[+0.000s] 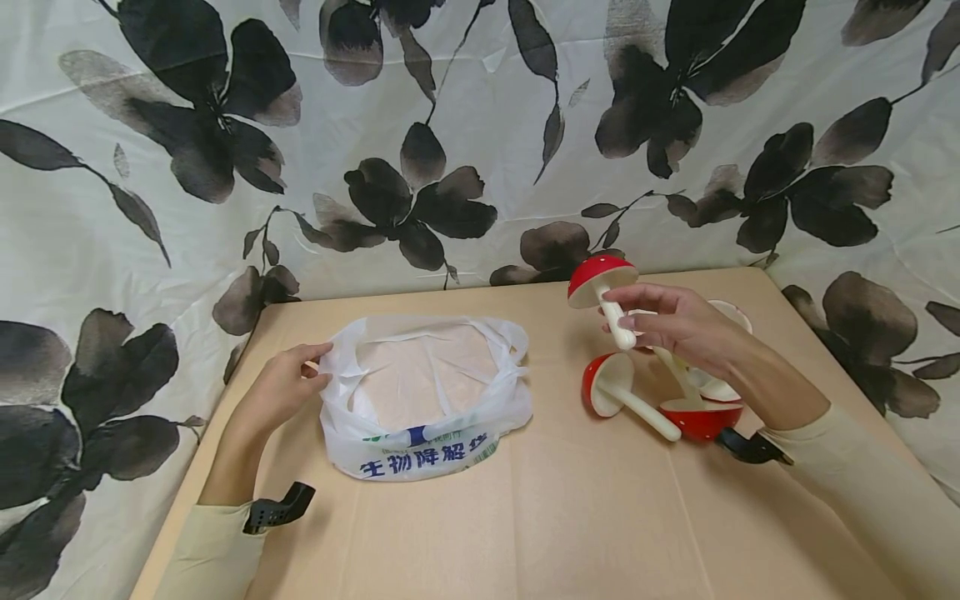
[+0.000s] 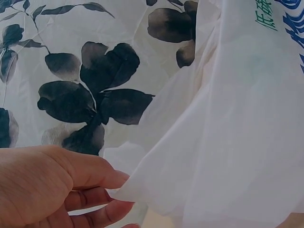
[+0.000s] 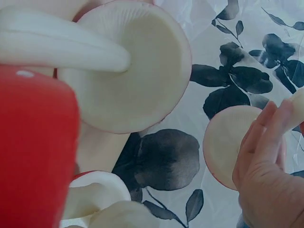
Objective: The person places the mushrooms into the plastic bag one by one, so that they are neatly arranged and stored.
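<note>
A white plastic bag (image 1: pixel 427 442) with blue and green printing stands on the table, its mouth spread wide. My left hand (image 1: pixel 288 383) pinches the bag's left edge; in the left wrist view, a fold of the bag (image 2: pixel 190 152) runs between the thumb and fingers of that hand (image 2: pixel 57 185). Above the right side of the table, my right hand (image 1: pixel 678 325) holds a red-capped toy mushroom (image 1: pixel 600 275) by its white stem, cap up and tilted. Just below it lies another mushroom (image 1: pixel 607 387) on its side. The right wrist view shows the held mushroom's pale underside (image 3: pixel 225 142) beyond my fingers.
More mushrooms lie grouped under my right forearm, among them a red one (image 1: pixel 701 419) with its stem up and a pale-rimmed one (image 1: pixel 731 313) partly hidden. The light wooden table (image 1: pixel 480 542) meets a floral cloth (image 1: pixel 465 125) at its back edge.
</note>
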`<state>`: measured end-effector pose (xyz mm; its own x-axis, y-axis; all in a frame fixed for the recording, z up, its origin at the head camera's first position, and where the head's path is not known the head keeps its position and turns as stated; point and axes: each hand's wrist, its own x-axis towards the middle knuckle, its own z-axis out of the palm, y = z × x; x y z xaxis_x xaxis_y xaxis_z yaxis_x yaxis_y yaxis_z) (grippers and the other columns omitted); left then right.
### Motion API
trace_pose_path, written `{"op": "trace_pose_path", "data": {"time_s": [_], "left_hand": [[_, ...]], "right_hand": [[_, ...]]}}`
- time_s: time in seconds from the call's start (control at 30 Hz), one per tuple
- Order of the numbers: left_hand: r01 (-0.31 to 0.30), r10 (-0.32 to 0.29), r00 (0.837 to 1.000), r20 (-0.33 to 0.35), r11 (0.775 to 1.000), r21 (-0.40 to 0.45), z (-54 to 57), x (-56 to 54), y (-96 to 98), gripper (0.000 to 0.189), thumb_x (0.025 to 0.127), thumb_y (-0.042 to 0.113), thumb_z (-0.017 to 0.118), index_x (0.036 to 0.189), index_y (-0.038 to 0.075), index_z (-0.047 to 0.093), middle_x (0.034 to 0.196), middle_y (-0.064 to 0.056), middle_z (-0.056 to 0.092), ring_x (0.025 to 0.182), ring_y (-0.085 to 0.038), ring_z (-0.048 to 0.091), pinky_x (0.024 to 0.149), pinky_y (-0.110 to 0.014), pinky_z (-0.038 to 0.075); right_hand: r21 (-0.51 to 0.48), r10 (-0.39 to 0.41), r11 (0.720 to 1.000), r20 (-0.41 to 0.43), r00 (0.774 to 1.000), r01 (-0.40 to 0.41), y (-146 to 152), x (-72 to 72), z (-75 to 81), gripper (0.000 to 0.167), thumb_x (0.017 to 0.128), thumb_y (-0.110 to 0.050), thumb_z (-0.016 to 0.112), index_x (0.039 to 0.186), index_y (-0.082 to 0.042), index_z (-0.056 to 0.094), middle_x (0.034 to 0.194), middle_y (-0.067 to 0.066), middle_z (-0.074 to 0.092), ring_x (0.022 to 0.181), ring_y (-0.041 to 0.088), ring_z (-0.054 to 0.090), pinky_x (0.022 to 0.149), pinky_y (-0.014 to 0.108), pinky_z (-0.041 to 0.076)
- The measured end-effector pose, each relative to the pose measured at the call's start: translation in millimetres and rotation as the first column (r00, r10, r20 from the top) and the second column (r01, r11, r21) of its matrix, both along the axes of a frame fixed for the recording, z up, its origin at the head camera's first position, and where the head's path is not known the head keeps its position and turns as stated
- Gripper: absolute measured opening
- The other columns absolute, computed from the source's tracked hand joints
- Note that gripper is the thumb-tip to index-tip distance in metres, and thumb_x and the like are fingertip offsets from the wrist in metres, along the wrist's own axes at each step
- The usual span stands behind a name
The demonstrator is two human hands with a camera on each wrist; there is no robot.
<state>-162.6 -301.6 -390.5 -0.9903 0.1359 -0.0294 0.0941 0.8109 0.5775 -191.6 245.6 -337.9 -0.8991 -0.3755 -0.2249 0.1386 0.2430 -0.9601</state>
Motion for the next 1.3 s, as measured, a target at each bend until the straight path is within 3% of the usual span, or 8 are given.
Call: {"op": "trace_pose_path", "data": {"time_s": [0.37, 0.6, 0.9, 1.03, 1.1, 1.13, 1.3], "left_hand": [[-0.013, 0.013, 1.000, 0.006, 1.000, -0.011, 0.4, 0.5, 1.8, 0.052, 0.095, 0.005, 0.066, 0.143, -0.009, 0.051, 0.132, -0.029, 0.059, 0.101, -0.034, 0.059, 0.066, -0.022, 0.049], [-0.018, 0.018, 1.000, 0.006, 1.000, -0.007, 1.4, 0.3, 3.8, 0.052, 0.095, 0.006, 0.066, 0.143, -0.009, 0.051, 0.133, -0.030, 0.059, 0.101, -0.035, 0.061, 0.066, -0.023, 0.050], [-0.017, 0.017, 1.000, 0.002, 1.000, -0.010, 1.4, -0.2, 5.1, 0.050, 0.098, 0.010, 0.063, 0.143, -0.008, 0.051, 0.135, -0.029, 0.058, 0.104, -0.037, 0.062, 0.071, -0.026, 0.052], [-0.021, 0.021, 1.000, 0.000, 1.000, -0.008, 1.2, -0.5, 5.6, 0.050, 0.098, 0.010, 0.062, 0.143, -0.008, 0.051, 0.135, -0.029, 0.058, 0.104, -0.037, 0.062, 0.070, -0.026, 0.051], [-0.019, 0.018, 1.000, -0.004, 1.000, -0.007, 1.1, -1.0, 6.1, 0.050, 0.098, 0.009, 0.062, 0.143, -0.009, 0.051, 0.133, -0.029, 0.059, 0.103, -0.036, 0.062, 0.069, -0.025, 0.051], [-0.017, 0.017, 1.000, -0.004, 1.000, -0.006, 1.1, -1.2, 6.5, 0.050, 0.098, 0.009, 0.063, 0.143, -0.009, 0.051, 0.132, -0.029, 0.059, 0.102, -0.036, 0.062, 0.069, -0.025, 0.050], [-0.012, 0.012, 1.000, 0.006, 1.000, 0.002, 1.1, -2.5, 8.0, 0.054, 0.095, 0.005, 0.064, 0.144, -0.009, 0.049, 0.128, -0.028, 0.059, 0.100, -0.034, 0.058, 0.064, -0.023, 0.048]], "right_hand": [[-0.073, 0.028, 0.997, 0.008, 1.000, -0.027, -5, -8.4, 3.5, 0.045, 0.099, -0.020, 0.066, 0.143, -0.016, 0.056, 0.133, 0.005, 0.062, 0.111, 0.020, 0.066, 0.079, 0.033, 0.058], [-0.075, 0.104, 0.992, -0.022, 0.994, -0.105, -11, -12.8, 8.8, 0.047, 0.099, -0.016, 0.065, 0.145, -0.017, 0.055, 0.130, 0.006, 0.062, 0.097, 0.020, 0.062, 0.059, 0.028, 0.049], [0.006, 0.146, 0.989, -0.031, 0.989, -0.145, -26, -19.8, 15.4, 0.048, 0.097, -0.022, 0.069, 0.143, -0.020, 0.054, 0.135, 0.008, 0.060, 0.097, 0.020, 0.065, 0.048, 0.023, 0.037], [-0.035, 0.176, 0.984, -0.039, 0.984, -0.177, -35, -25.0, 15.3, 0.049, 0.097, -0.018, 0.069, 0.144, -0.016, 0.053, 0.139, 0.009, 0.056, 0.106, 0.021, 0.064, 0.058, 0.019, 0.047], [-0.068, 0.190, 0.979, -0.045, 0.981, -0.193, -39, -27.7, 14.8, 0.049, 0.097, -0.015, 0.068, 0.144, -0.014, 0.053, 0.141, 0.011, 0.055, 0.112, 0.022, 0.063, 0.073, 0.020, 0.054], [-0.079, 0.197, 0.977, -0.049, 0.979, -0.200, -41, -29.1, 14.4, 0.049, 0.097, -0.014, 0.068, 0.144, -0.012, 0.053, 0.141, 0.011, 0.054, 0.115, 0.023, 0.061, 0.081, 0.021, 0.055], [-0.090, 0.219, 0.970, -0.070, 0.973, -0.225, -52, -35.9, 13.9, 0.049, 0.096, -0.011, 0.068, 0.143, -0.009, 0.053, 0.139, 0.014, 0.054, 0.119, 0.027, 0.059, 0.094, 0.031, 0.055]]}}
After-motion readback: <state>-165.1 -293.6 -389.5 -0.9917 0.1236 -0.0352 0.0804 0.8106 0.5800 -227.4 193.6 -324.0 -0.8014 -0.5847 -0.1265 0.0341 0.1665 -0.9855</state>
